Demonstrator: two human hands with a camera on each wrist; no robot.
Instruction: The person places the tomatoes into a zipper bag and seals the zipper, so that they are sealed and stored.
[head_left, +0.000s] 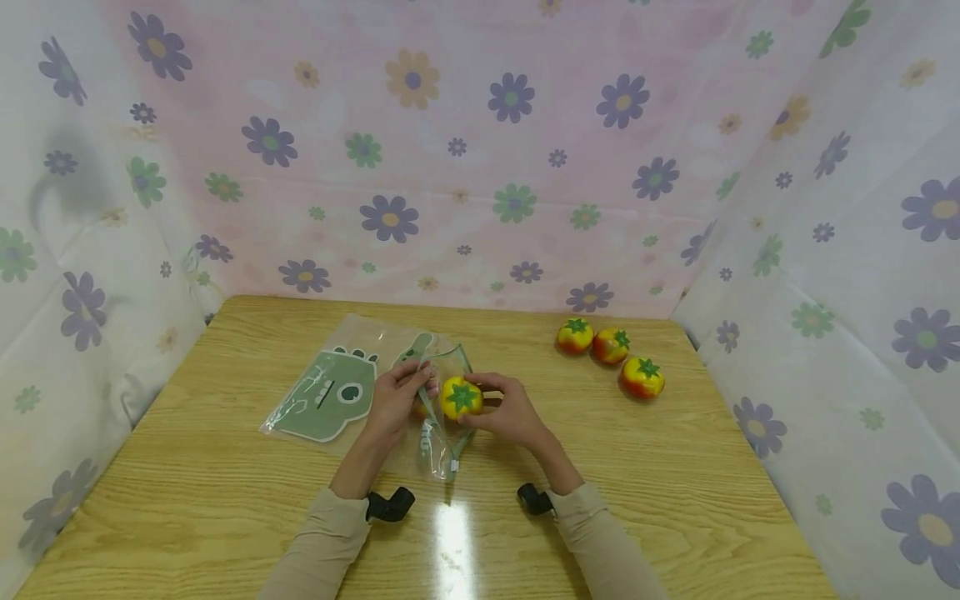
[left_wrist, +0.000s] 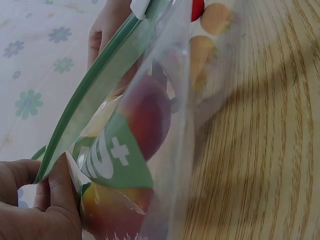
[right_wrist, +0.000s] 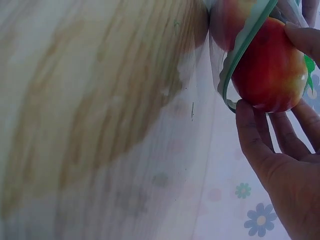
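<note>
A clear zip bag [head_left: 330, 392] with a green dinosaur print lies on the table, its green-edged mouth raised toward the right. My left hand [head_left: 393, 404] pinches the rim of that mouth, and in the left wrist view thumb and fingers grip the green zip strip [left_wrist: 75, 107]. With its fingertips my right hand [head_left: 510, 408] holds a red-and-yellow fruit [head_left: 461, 398] with a green leafy top, right at the bag's mouth. In the right wrist view this fruit sits partly behind the green edge. Another such fruit [left_wrist: 115, 210] lies inside the bag, seen through the plastic.
Three more red-and-yellow fruits stand at the back right of the wooden table [head_left: 600, 467]: one at the left [head_left: 575, 336], one in the middle [head_left: 611, 345], one nearer [head_left: 642, 378]. A flowered cloth [head_left: 465, 167] encloses the table at the back and both sides.
</note>
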